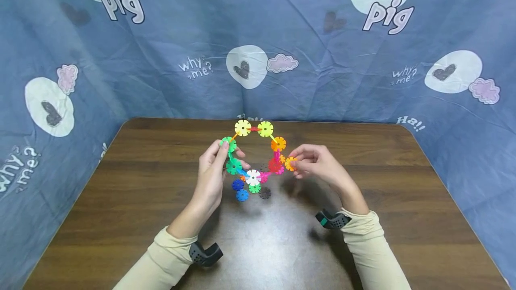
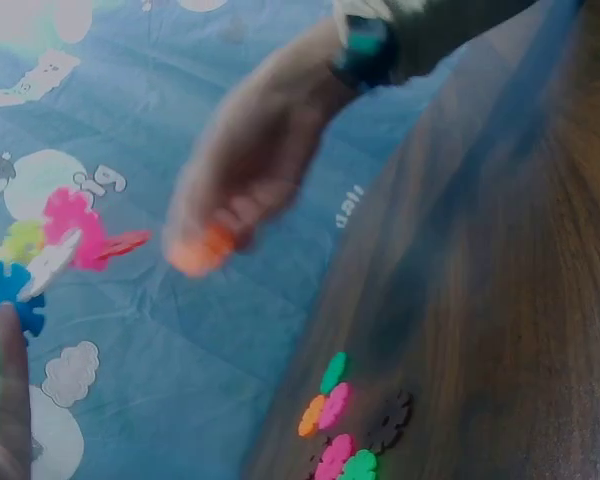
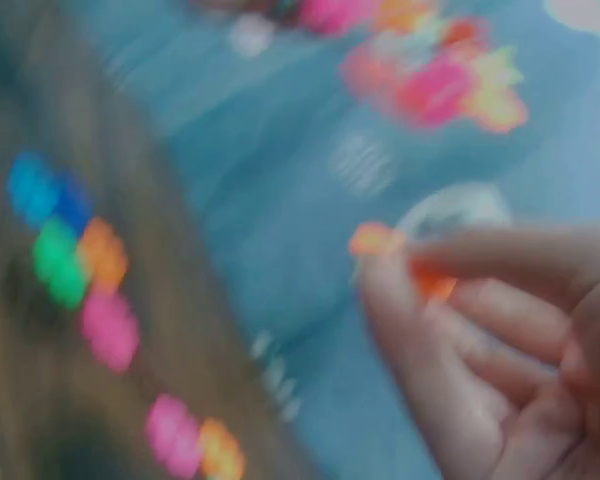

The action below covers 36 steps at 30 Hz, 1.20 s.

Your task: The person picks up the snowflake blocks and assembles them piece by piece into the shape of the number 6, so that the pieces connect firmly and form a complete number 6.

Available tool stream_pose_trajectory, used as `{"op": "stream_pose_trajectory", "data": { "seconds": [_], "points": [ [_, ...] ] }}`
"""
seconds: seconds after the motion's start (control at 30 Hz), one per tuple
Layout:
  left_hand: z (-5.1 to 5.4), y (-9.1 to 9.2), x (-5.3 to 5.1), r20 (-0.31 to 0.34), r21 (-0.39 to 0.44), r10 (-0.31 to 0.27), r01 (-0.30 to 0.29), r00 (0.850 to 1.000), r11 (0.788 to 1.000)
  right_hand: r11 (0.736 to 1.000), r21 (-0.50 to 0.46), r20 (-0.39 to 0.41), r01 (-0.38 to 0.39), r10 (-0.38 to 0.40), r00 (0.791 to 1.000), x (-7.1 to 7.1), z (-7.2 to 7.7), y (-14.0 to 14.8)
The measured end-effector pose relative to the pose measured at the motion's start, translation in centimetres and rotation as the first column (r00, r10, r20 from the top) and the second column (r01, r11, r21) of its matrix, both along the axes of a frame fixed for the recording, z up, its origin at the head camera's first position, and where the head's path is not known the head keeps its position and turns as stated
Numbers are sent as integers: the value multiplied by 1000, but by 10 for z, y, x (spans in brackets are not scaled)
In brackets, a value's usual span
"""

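Note:
A ring of joined, notched plastic discs is held up above the table; its white disc [image 1: 253,177] is at the bottom and a yellow disc [image 1: 242,128] at the top. My left hand [image 1: 211,169] pinches the ring's green discs at its left side. At the ring's right, my right hand [image 1: 320,164] pinches a loose orange disc [image 1: 290,163], close to the red disc [image 1: 275,165]. The right wrist view shows the orange disc [image 3: 377,240] between thumb and finger, blurred. In the left wrist view the blue disc [image 2: 8,298] is by a left fingertip.
Loose discs lie on the wooden table [image 1: 141,191] beneath and behind the ring, among them a dark blue one [image 1: 238,185], a blue one [image 1: 242,195] and a black one [image 1: 264,193]. A blue printed curtain [image 1: 314,84] hangs behind the table.

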<state>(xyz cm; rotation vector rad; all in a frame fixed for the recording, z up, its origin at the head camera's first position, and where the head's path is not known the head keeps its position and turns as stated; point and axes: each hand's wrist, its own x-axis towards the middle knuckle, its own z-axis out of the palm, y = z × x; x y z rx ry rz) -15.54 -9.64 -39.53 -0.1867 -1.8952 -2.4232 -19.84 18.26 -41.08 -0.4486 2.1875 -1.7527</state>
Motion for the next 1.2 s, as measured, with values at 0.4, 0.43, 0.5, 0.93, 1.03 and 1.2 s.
{"op": "stream_pose_trajectory", "data": {
  "seconds": [0.4,0.43,0.5,0.93,1.03,1.2],
  "points": [
    [4,7,6,-161,96,102,-88,982,992,988,-146,-159,-41,17,987,31,34,-29],
    [4,7,7,-168,92,105,-91,980,992,989,-146,-156,-37,14,988,31,34,-30],
    [4,7,7,-178,79,107,-94,978,992,989,-142,-154,-36,13,988,31,34,-31],
    [7,9,9,-204,-28,-44,39,978,999,975,-212,-155,62,-96,983,35,35,-35],
    [6,10,10,-224,-91,-78,58,972,994,967,-240,-171,86,-129,977,38,38,-36],
    [4,11,10,-233,-145,-69,36,970,989,968,-225,-161,106,-145,976,41,42,-38]
  ]
}}
